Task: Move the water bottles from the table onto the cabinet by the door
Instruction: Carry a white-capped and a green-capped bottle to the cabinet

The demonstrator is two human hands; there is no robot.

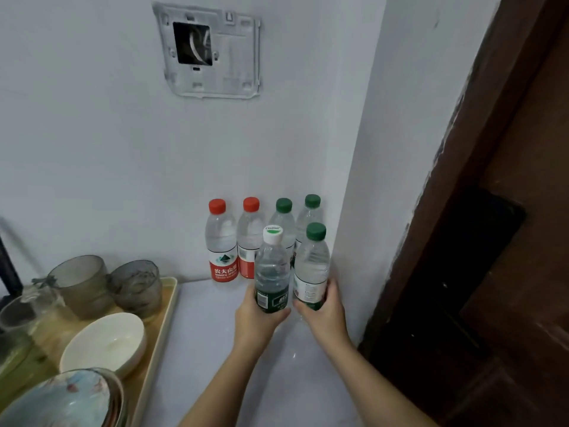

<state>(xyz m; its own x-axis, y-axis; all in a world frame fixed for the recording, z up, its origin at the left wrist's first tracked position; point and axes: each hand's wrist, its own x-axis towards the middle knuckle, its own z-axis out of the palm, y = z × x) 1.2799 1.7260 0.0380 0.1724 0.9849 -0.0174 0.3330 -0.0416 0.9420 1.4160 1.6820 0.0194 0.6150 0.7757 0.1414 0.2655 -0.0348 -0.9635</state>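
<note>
Stood at the white cabinet top (pixel 215 334) in the corner beside the dark wooden door (pixel 492 241). Left hand (pixel 255 315) wrapped around the lower label of the white-capped bottle (pixel 272 269); right hand (pixel 323 312) wrapped around the lower body of the green-capped bottle (pixel 311 266) just beside it at three o'clock. Both held upright, bases at or just above the surface; could not tell whether already set down.

At twelve o'clock from the hands, against the wall, stood a row of four more: two red-capped bottles (pixel 222 241) towards eleven o'clock, two green-capped ones (pixel 311 214) tucked into the corner, partly hidden behind the pair in hand. At nine o'clock lay a tray (pixel 167 318) with glass cups (pixel 135 285) and a white bowl (pixel 104 343), well apart from the bottles. At twelve o'clock high on the wall hung a bare mounting plate (pixel 212 50).

Looked full and sealed, so probably fairly heavy for their build, and top-heavy if tilted. Thin clear plastic, likely to give under a hard squeeze and smooth above the label. Best taken around the labelled band low on the body, as here, rather than by the cap. Little breakage risk; toppling the back row seemed the likelier mishap in so tight a corner.
</note>
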